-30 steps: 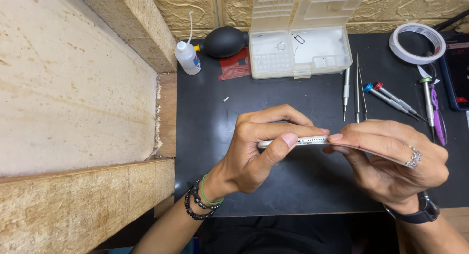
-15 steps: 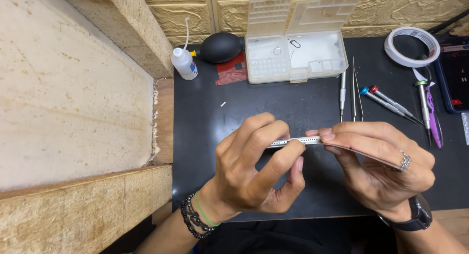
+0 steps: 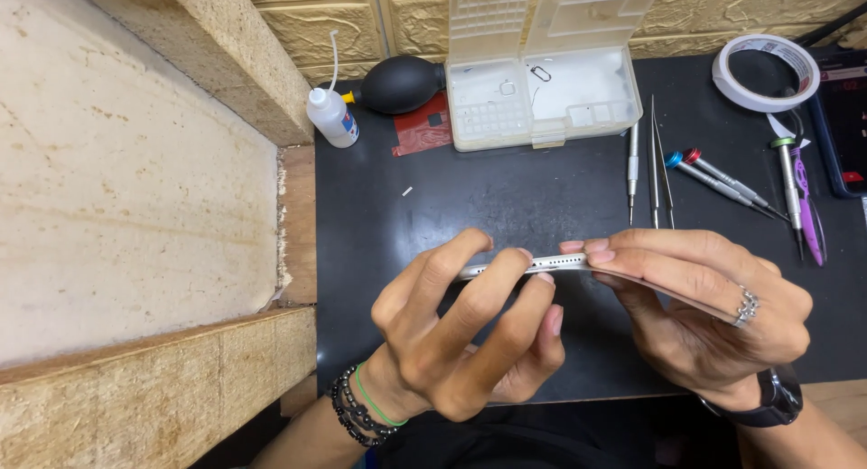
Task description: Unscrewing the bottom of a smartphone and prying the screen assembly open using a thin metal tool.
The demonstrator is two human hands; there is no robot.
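Two hands hold a thin phone edge-on above a dark work surface.

Nearest, the left hand and right hand pinch the phone with closed fingers at its two ends, above the surface. Its silver edge faces up and its long axis runs left to right. It looks light, stiff, smooth and probably fragile, so the rigid frame edges seem the safest hold. Farther off lie tweezers and screwdrivers; at the far edge, a clear parts box, a black air blower and a tape roll.
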